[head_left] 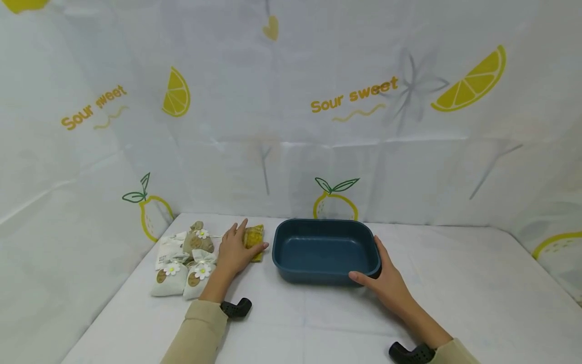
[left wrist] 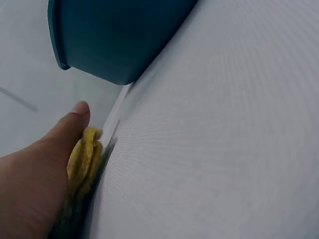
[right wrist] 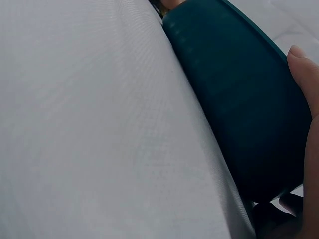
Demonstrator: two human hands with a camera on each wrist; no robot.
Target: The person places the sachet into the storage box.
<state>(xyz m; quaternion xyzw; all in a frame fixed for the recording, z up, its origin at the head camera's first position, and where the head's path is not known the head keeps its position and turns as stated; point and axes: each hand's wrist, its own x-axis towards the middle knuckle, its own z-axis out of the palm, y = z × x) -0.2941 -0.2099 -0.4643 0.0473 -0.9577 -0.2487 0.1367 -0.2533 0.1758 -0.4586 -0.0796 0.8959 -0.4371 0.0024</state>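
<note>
A dark blue rectangular basin (head_left: 325, 253) stands on the white table. At its right end is my right hand (head_left: 388, 283), holding the near right corner with the thumb at the front rim and the fingers along the end wall. In the right wrist view the thumb (right wrist: 301, 69) reaches the rim of the basin (right wrist: 234, 99). To the left, my left hand (head_left: 236, 250) lies over a yellow packet (head_left: 254, 236) with fingers spread and thumb across it. From the left wrist, the packet (left wrist: 84, 164) shows under the straight thumb (left wrist: 72, 127); part of it is hidden.
Left of my left hand are small white drawstring pouches with daisies (head_left: 170, 278) and a tan pouch (head_left: 198, 240). A white pouch with print (head_left: 163, 253) lies behind them. A white cloth (head_left: 282, 126) with lemon prints hangs behind the table (head_left: 464, 283).
</note>
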